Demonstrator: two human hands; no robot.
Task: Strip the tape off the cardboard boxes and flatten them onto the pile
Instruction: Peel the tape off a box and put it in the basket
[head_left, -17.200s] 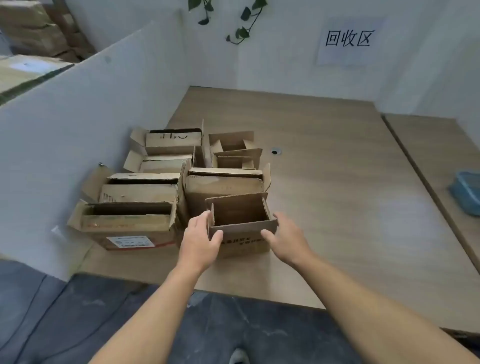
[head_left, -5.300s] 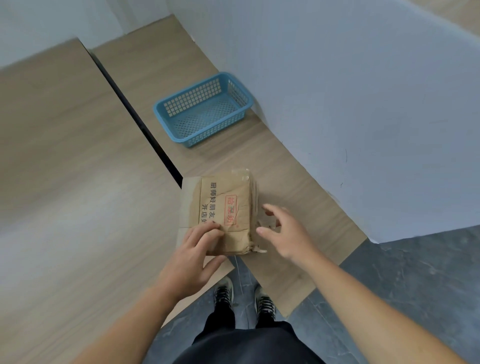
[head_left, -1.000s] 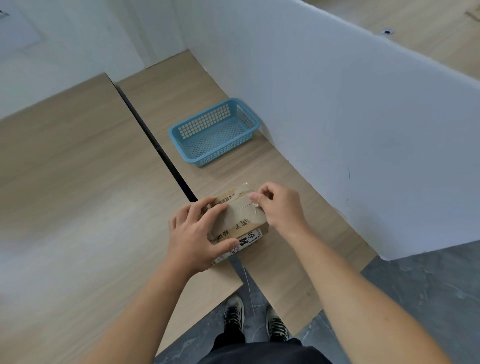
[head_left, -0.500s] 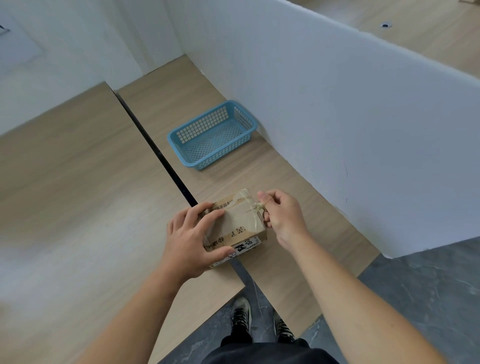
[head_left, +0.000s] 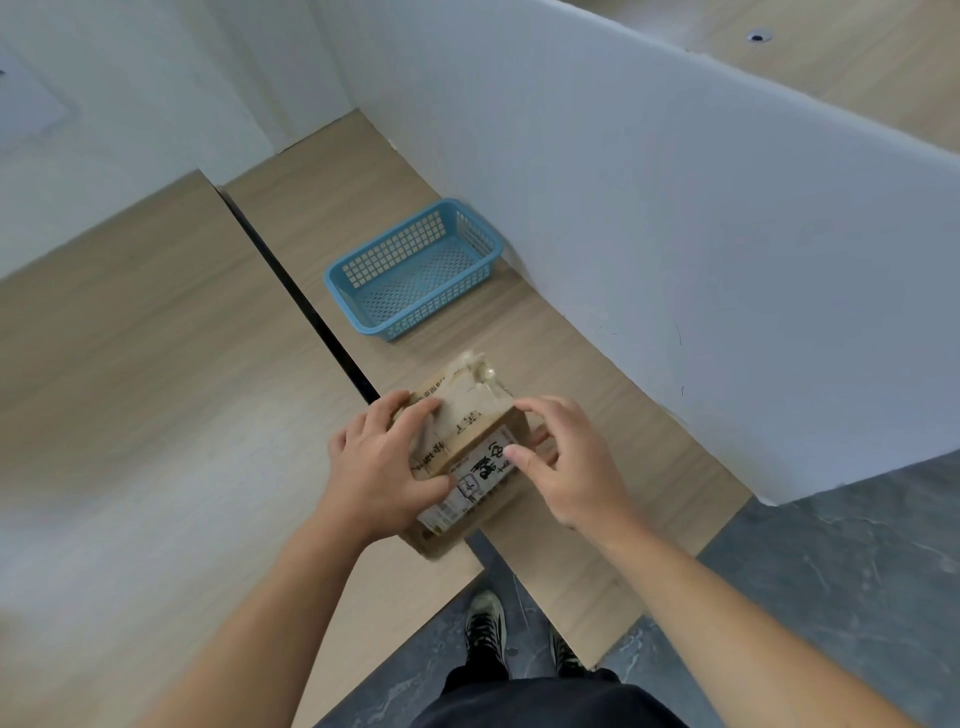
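Now R hand (head_left: 566, 462) has let go of tape (head_left: 475, 370), fingers apart; L hand (head_left: 382, 460) clamps box (head_left: 488, 470) on desk (head_left: 597, 374); strip looks unfinished.

Seeing a blue mesh basket (head_left: 441, 304) sitting on the right wooden tabletop (head_left: 332, 208), close to the white partition (head_left: 675, 234), a dark gap (head_left: 291, 285) running beside it, grey floor (head_left: 831, 571) showing below.
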